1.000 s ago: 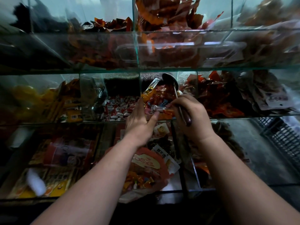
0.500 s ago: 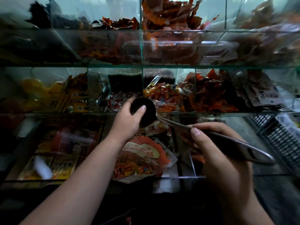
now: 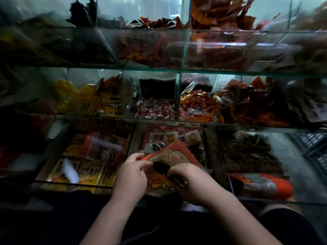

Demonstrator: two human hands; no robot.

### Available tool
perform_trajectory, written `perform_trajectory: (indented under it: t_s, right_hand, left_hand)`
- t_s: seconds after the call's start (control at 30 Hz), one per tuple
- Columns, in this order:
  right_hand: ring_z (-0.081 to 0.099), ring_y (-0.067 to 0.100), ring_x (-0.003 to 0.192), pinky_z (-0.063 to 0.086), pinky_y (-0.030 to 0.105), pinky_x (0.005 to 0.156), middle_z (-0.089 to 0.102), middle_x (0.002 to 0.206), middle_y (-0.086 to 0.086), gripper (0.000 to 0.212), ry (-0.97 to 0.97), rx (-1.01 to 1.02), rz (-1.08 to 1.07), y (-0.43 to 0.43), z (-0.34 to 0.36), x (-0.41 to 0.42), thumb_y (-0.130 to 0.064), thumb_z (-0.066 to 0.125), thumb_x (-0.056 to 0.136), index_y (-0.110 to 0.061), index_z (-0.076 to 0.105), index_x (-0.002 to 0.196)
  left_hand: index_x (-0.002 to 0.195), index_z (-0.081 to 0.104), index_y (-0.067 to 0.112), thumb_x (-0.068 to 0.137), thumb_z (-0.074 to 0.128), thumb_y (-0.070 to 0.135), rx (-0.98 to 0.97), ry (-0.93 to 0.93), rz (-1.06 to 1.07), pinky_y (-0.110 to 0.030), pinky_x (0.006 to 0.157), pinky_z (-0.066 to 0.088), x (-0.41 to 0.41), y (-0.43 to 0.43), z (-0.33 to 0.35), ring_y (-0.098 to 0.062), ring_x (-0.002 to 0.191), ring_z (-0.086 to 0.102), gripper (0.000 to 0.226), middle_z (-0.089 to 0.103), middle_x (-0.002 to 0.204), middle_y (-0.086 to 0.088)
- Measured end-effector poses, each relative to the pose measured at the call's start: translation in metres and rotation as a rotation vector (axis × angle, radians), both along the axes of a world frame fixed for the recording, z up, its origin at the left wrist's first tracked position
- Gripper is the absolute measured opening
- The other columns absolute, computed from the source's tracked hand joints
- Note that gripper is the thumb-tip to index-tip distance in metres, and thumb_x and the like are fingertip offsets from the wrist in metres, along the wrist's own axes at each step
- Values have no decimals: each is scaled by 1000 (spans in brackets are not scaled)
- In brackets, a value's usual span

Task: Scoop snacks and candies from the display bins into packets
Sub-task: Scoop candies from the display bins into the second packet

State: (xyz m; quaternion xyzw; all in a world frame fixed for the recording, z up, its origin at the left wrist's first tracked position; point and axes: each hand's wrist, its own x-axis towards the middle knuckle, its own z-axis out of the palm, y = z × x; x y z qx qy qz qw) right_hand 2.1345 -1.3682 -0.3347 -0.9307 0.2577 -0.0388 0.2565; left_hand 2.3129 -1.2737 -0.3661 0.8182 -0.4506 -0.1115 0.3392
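A red packet (image 3: 174,153) with a cream label lies low in the middle, over the bottom shelf's front edge; orange wrapped candies show inside it. My left hand (image 3: 131,175) pinches the packet's left rim. My right hand (image 3: 190,183) grips the scoop, whose dark bowl (image 3: 161,168) sits at the packet's mouth between both hands. The scoop's handle is mostly hidden in my fist. The bin of orange and red candies (image 3: 199,107) stands on the middle shelf above.
Glass display shelves (image 3: 159,68) in three tiers hold bins of wrapped snacks: white-red candies (image 3: 156,108), yellow packs (image 3: 85,98), dark red packs (image 3: 251,103). Another red packet (image 3: 261,184) lies at bottom right. A dark crate (image 3: 313,149) sits at far right.
Both hands came down from the middle-shelf candy bin to the red packet. My right hand turned the scoop so its bowl is at the packet's mouth; my left hand let go of the bowl and took the rim.
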Motion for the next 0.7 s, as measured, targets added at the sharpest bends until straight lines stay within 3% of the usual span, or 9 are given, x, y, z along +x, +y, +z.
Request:
perform_trajectory:
  t_s: [0.1, 0.17, 0.27, 0.4, 0.5, 0.6, 0.7]
  right_hand:
    - [65, 18, 95, 55, 37, 81, 70, 100, -6, 14, -1, 89, -138, 1, -32, 20, -23, 66, 83, -28, 67, 96]
    - [67, 10, 87, 56, 31, 79, 73, 89, -9, 7, -125, 194, -314, 4, -44, 31, -23, 67, 81, -30, 68, 83]
    - [65, -5, 74, 46, 8, 67, 70, 71, -15, 24, -260, 345, -518, 2, -49, 38, -18, 71, 76, -36, 66, 62]
    - [67, -4, 64, 49, 13, 62, 73, 65, -12, 30, -458, 637, -774, 4, -42, 30, -3, 76, 75, -28, 73, 59]
    - [75, 16, 62, 56, 23, 53, 76, 68, 6, 24, -675, 917, -959, 7, -33, 14, 5, 76, 77, -14, 75, 64]
    - [75, 43, 70, 62, 36, 59, 74, 78, 27, 25, -806, 1132, -1048, 4, -26, -4, 10, 66, 84, -6, 74, 67]
    - [72, 53, 81, 65, 43, 68, 70, 93, 39, 12, -827, 1217, -1093, 5, -22, -18, 9, 61, 88, 3, 70, 83]
  left_hand:
    - [107, 79, 19, 90, 52, -8, -15, -17, -12, 5, 85, 31, -6, 2, -6, -2, 104, 53, 42, 55, 118, 18]
    - [113, 77, 15, 90, 52, -7, -7, -40, -6, -3, 90, 35, -9, 2, -10, -8, 104, 59, 40, 61, 117, 13]
    - [122, 72, 15, 91, 54, -3, -1, -49, 20, -14, 93, 40, -9, 1, -13, -12, 110, 60, 40, 63, 121, 9]
    - [139, 60, 22, 90, 49, -7, -45, 35, 15, -3, 92, 33, -5, 4, -10, 3, 114, 48, 57, 52, 124, 20]
    - [143, 55, 22, 92, 47, -7, -41, 95, 45, -8, 92, 35, -3, 7, -8, 2, 114, 47, 60, 49, 125, 21]
    - [142, 56, 18, 92, 47, -6, -59, 124, 56, -17, 98, 42, -3, 8, -5, -6, 120, 51, 57, 52, 128, 16]
    - [143, 56, 19, 91, 46, -5, -64, 183, 76, -30, 103, 49, -1, 10, -3, -13, 120, 53, 58, 54, 130, 11]
